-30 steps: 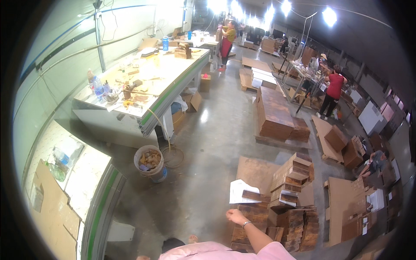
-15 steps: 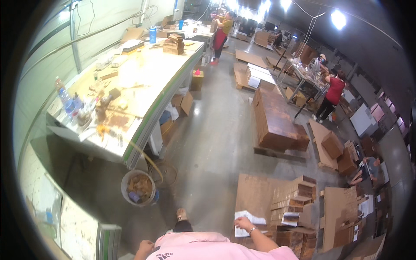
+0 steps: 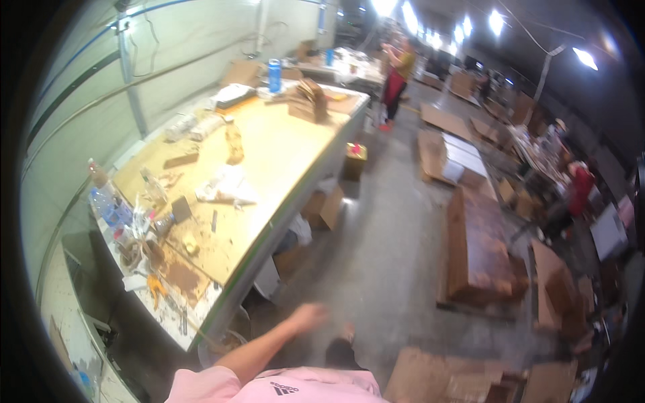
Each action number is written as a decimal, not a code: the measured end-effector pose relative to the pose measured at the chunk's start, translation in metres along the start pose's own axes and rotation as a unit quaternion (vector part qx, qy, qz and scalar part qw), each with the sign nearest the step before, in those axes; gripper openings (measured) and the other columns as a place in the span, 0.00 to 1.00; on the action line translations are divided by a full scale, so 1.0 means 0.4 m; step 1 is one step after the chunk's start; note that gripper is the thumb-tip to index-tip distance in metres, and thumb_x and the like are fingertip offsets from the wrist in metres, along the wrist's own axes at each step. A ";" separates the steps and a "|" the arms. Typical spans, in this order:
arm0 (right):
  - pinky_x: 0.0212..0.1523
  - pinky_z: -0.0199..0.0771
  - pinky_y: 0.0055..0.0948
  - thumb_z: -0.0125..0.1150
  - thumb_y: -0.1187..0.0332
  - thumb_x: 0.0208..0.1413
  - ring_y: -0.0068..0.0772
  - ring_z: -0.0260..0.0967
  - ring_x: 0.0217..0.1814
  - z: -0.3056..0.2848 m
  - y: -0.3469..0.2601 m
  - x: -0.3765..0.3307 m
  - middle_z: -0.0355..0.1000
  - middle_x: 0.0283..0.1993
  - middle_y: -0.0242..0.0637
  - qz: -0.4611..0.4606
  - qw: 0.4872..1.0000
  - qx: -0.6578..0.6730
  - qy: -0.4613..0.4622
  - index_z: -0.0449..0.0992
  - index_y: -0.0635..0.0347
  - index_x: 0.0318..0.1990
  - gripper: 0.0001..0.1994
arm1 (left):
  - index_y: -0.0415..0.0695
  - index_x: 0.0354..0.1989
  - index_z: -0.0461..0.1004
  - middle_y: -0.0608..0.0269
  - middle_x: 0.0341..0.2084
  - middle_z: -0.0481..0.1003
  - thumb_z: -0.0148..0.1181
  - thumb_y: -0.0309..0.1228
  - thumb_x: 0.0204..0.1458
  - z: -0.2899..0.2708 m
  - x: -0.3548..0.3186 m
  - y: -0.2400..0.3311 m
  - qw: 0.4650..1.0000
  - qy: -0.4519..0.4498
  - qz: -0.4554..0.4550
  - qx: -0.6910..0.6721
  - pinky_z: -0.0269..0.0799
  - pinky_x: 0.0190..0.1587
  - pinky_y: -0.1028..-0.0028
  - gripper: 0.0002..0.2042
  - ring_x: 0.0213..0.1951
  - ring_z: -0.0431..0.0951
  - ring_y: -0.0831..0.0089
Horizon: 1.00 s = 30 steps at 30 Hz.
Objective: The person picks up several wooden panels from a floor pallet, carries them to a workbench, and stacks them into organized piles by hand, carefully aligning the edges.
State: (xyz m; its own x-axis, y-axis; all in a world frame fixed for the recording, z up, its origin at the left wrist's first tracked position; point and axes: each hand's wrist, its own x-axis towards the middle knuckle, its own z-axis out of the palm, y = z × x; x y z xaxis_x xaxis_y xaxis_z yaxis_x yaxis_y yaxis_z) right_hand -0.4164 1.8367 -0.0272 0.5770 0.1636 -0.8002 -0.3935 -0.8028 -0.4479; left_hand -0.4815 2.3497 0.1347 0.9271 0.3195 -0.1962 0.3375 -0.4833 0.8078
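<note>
Grey floor [image 3: 379,269] spreads below the left hand [image 3: 309,317], near a cluttered table [image 3: 279,151]; its fingers are too blurred to tell their grip.

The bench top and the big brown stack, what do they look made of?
Bench top: probably wood board, pale and fairly smooth, by its flat yellowish face. Brown stack: perhaps wood, slightly glossy, from its mottled top; blur leaves it open.

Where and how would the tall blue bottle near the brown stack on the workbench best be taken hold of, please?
Probably round the middle of the blue bottle, coming from the near side: it stands upright, tall and narrow. The brown stack to its right and the cardboard to its left may crowd an approach from either flank.
</note>
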 end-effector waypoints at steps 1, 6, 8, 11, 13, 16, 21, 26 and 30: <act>0.25 0.74 0.31 0.53 0.71 0.56 0.36 0.75 0.25 -0.022 -0.073 0.055 0.76 0.26 0.45 0.001 1.000 -0.005 0.000 0.77 0.69 0.30 0.09 | 0.39 0.50 0.76 0.45 0.47 0.77 0.58 0.37 0.55 -0.005 0.061 -0.003 1.000 -0.002 0.018 -0.009 0.72 0.53 0.60 0.18 0.49 0.78 0.53; 0.21 0.71 0.32 0.54 0.73 0.53 0.36 0.72 0.21 -0.203 -0.449 0.327 0.73 0.22 0.43 -0.021 0.999 -0.027 0.027 0.76 0.69 0.28 0.08 | 0.40 0.48 0.77 0.48 0.43 0.79 0.59 0.36 0.56 -0.165 0.230 0.048 0.999 0.021 -0.016 0.035 0.74 0.50 0.63 0.15 0.46 0.79 0.54; 0.20 0.70 0.33 0.55 0.74 0.52 0.36 0.71 0.20 -0.288 -0.590 0.442 0.72 0.20 0.42 -0.047 0.997 -0.049 0.033 0.75 0.69 0.27 0.07 | 0.41 0.47 0.78 0.50 0.41 0.79 0.61 0.34 0.55 -0.296 0.267 0.067 0.994 0.090 -0.047 0.027 0.75 0.48 0.65 0.14 0.43 0.80 0.56; 0.18 0.68 0.33 0.55 0.76 0.51 0.35 0.70 0.17 -0.361 -0.863 0.609 0.70 0.18 0.41 -0.085 0.992 -0.075 0.058 0.74 0.69 0.25 0.06 | 0.40 0.43 0.79 0.50 0.41 0.79 0.60 0.31 0.54 -0.493 0.309 0.063 0.959 0.275 -0.066 -0.017 0.75 0.48 0.63 0.11 0.43 0.80 0.55; 0.28 0.73 0.37 0.56 0.71 0.44 0.36 0.74 0.25 -0.358 -1.066 0.716 0.76 0.24 0.45 -0.100 0.986 -0.070 0.110 0.79 0.68 0.23 0.09 | 0.38 0.42 0.79 0.53 0.33 0.81 0.60 0.26 0.54 -0.625 0.367 0.043 0.913 0.398 -0.068 -0.052 0.76 0.41 0.71 0.09 0.35 0.81 0.66; 0.17 0.64 0.29 0.55 0.76 0.50 0.29 0.68 0.18 -0.300 -1.327 0.910 0.69 0.19 0.38 -0.227 0.967 -0.097 0.067 0.74 0.69 0.27 0.05 | 0.35 0.40 0.79 0.63 0.29 0.80 0.57 0.22 0.56 -0.814 0.460 -0.096 0.838 0.515 -0.093 -0.155 0.74 0.37 0.76 0.07 0.31 0.78 0.77; 0.28 0.72 0.28 0.57 0.72 0.53 0.28 0.73 0.27 -0.064 -1.726 0.892 0.75 0.26 0.37 -0.287 0.946 -0.137 -0.065 0.78 0.68 0.34 0.08 | 0.35 0.42 0.77 0.64 0.31 0.79 0.55 0.20 0.57 -1.030 0.588 -0.218 0.763 0.604 -0.064 -0.221 0.75 0.38 0.78 0.07 0.32 0.79 0.76; 0.37 0.75 0.29 0.58 0.67 0.56 0.27 0.75 0.33 0.047 -1.985 0.797 0.79 0.31 0.39 -0.346 0.877 -0.282 -0.178 0.79 0.68 0.39 0.12 | 0.35 0.38 0.78 0.60 0.29 0.80 0.57 0.22 0.57 -1.084 0.644 -0.258 0.751 0.626 -0.121 -0.172 0.76 0.36 0.76 0.06 0.30 0.79 0.77; 0.63 0.63 0.43 0.56 0.40 0.57 0.39 0.60 0.70 -0.041 -1.972 1.080 0.63 0.67 0.53 -0.105 0.915 -0.230 -0.315 0.70 0.51 0.64 0.33 | 0.36 0.39 0.79 0.58 0.29 0.81 0.59 0.24 0.55 -1.126 0.645 -0.246 0.734 0.655 -0.166 -0.067 0.75 0.35 0.75 0.07 0.29 0.80 0.75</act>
State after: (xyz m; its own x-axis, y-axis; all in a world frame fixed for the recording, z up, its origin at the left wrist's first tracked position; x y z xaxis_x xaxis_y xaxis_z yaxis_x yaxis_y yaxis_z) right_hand 0.1550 2.5314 -0.0129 0.0218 0.5226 -0.8523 0.1054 -0.8489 -0.5179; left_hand -0.3490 2.8467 0.2551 -0.1840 0.9536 0.2383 0.4092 -0.1461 0.9007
